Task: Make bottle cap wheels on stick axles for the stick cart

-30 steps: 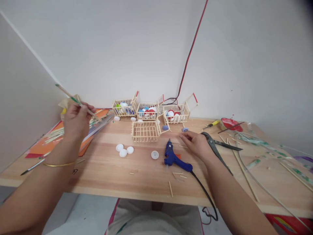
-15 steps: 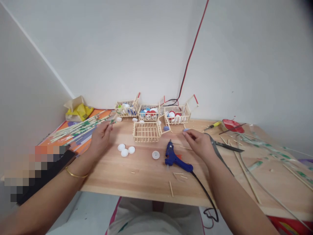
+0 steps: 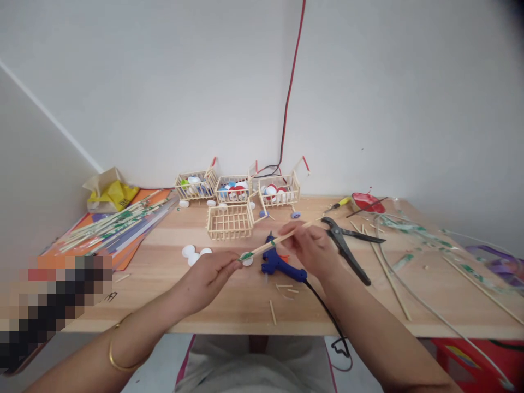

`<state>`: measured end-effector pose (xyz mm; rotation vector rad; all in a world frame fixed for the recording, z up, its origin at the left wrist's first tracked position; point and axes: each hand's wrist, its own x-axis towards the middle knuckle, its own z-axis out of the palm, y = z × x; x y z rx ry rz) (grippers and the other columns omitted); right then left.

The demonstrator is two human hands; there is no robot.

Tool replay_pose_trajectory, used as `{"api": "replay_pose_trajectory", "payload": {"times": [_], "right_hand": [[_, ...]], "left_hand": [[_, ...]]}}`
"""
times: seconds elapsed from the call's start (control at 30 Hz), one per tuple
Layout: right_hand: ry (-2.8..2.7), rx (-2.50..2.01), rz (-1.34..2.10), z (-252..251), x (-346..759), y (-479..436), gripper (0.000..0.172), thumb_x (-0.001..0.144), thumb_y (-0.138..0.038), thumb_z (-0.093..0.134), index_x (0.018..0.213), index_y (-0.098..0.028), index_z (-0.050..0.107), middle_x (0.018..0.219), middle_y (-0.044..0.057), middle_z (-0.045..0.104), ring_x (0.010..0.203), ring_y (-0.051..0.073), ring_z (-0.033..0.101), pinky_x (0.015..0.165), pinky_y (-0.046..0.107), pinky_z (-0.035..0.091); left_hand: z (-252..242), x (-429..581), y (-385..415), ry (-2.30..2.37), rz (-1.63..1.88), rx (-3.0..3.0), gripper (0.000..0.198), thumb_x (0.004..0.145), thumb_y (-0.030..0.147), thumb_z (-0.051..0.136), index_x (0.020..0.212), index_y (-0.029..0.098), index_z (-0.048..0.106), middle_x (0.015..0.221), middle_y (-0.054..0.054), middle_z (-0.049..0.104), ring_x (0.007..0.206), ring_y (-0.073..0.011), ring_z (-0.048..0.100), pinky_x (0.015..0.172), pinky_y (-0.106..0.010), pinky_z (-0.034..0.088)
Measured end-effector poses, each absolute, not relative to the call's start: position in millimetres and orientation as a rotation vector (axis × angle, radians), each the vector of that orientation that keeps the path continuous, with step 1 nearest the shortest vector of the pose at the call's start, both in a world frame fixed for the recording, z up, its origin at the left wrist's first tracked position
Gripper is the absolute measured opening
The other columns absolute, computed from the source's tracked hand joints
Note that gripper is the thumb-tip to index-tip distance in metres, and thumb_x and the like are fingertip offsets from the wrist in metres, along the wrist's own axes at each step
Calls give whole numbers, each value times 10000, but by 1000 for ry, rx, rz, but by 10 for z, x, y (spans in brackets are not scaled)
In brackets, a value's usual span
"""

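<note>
A pair of slim wooden chopsticks (image 3: 264, 249) with green-printed wrapping slants up to the right between my hands. My left hand (image 3: 204, 281) pinches its lower end, and my right hand (image 3: 313, 248) is closed round the upper end. Beneath the chopsticks lies a blue glue gun (image 3: 282, 266), partly covered. White bottle caps (image 3: 189, 251) sit beyond my left hand, and another white cap (image 3: 247, 260) is half hidden under the wrapping. Behind my hands stands a small stick-built cart (image 3: 230, 222) with its basket unfilled.
Carts filled with caps (image 3: 279, 194) line the wall. Wrapped chopsticks (image 3: 118, 221) lie in a heap on the left, near a yellow packet (image 3: 112, 196). Black-handled cutters (image 3: 347, 254), a yellow-handled knife (image 3: 341, 202) and a red dish (image 3: 368, 202) are on the right.
My left hand has come from beside the chopstick heap to the middle. My right hand has left the blue cap and moved nearer; both now grip the chopsticks. The view has shifted slightly.
</note>
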<state>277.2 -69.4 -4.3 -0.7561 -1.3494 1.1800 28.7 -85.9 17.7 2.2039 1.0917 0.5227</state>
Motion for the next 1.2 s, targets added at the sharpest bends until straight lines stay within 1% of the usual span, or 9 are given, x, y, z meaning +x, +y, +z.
{"api": "replay_pose_trajectory", "payload": {"times": [0.23, 0.33, 0.47, 0.63, 0.73, 0.8, 0.97, 1.1, 1.2], "right_hand": [[-817, -614, 862, 288, 3454, -420, 458, 799, -542, 590, 549, -201, 412, 497, -84, 193, 409, 70, 212, 454, 196, 347], [-876, -686, 861, 266, 3497, -390, 462, 817, -548, 556, 558, -203, 390, 495, -85, 179, 399, 72, 200, 427, 193, 324], [-952, -786, 926, 176, 3353, -385, 449, 820, -589, 514, 599, -212, 409, 514, -82, 200, 411, 75, 226, 425, 194, 321], [-1044, -875, 958, 120, 3242, -391, 425, 815, -602, 505, 637, -218, 459, 519, -68, 288, 434, 78, 320, 441, 211, 370], [-1069, -939, 970, 82, 3189, -411, 387, 754, -592, 595, 690, -213, 552, 535, -47, 427, 462, 87, 414, 451, 229, 402], [-1063, -964, 988, 55, 3143, -440, 368, 718, -567, 652, 712, -203, 603, 502, -52, 453, 433, 80, 423, 427, 221, 386], [-1083, -972, 1085, -8, 2994, -549, 303, 715, -477, 708, 686, -183, 642, 510, -39, 536, 389, 64, 465, 384, 194, 360], [-1240, -975, 1226, -37, 2857, -623, 244, 733, -414, 712, 702, -183, 643, 570, -23, 597, 458, 95, 544, 449, 223, 448], [-1342, -1023, 1222, -31, 2791, -646, 249, 757, -395, 695, 678, -168, 631, 583, -12, 618, 493, 97, 562, 476, 217, 463]], "left_hand": [[211, -73, -767, 1433, 738, 1932, 355, 885, 461, 402, 783, 188, 605, 635, 7, 561, 611, -154, 518, 567, -249, 377], [263, -440, -602, 1793, 911, 1934, 340, 862, 458, 410, 933, 202, 622, 579, 17, 519, 570, -172, 503, 539, -269, 350], [178, -934, -348, 2239, 690, 2178, 300, 859, 373, 382, 676, 199, 544, 555, -16, 498, 588, -204, 509, 539, -293, 282], [25, -1156, -186, 2267, 553, 2283, 233, 780, 402, 546, 815, 177, 599, 729, -54, 598, 774, -288, 590, 639, -333, 386], [134, -939, -200, 2099, 822, 2403, 263, 823, 365, 504, 985, 186, 607, 969, -80, 642, 988, -300, 573, 836, -377, 419], [264, -640, -279, 1936, 1033, 2326, 273, 844, 371, 484, 1002, 197, 625, 1042, -73, 656, 994, -263, 585, 877, -360, 425], [398, 343, -651, 1167, 733, 1942, 269, 845, 424, 524, 929, 233, 693, 894, -19, 712, 847, -201, 638, 794, -308, 480], [207, 865, -815, 791, 570, 1436, 283, 847, 393, 544, 1031, 220, 671, 1010, -54, 681, 897, -194, 645, 791, -304, 505], [48, 979, -801, 826, 603, 1205, 274, 800, 414, 602, 890, 167, 677, 769, -34, 644, 612, -123, 602, 607, -249, 501]]}}
